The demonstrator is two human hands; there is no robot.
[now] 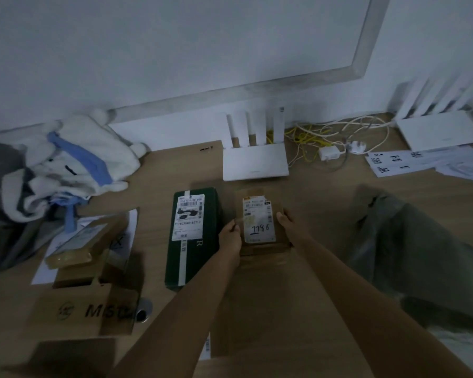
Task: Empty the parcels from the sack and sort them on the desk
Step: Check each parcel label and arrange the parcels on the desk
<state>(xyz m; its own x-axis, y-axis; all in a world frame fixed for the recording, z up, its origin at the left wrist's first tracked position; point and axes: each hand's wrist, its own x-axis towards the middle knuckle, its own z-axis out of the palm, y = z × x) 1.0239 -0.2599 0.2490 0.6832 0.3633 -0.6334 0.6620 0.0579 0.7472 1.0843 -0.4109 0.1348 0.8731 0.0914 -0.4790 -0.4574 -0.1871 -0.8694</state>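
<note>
Both bare forearms are stretched forward, converging slightly. The left hand is curled, fingers bent inward, thumb uppermost. The right hand is set opposite, palm turned inward, fingers closed in a grip.

Single head-worn wide-angle view, looking forward and down over the desk toward the wall. Close above both forearms, with edges bent by the lens.
</note>
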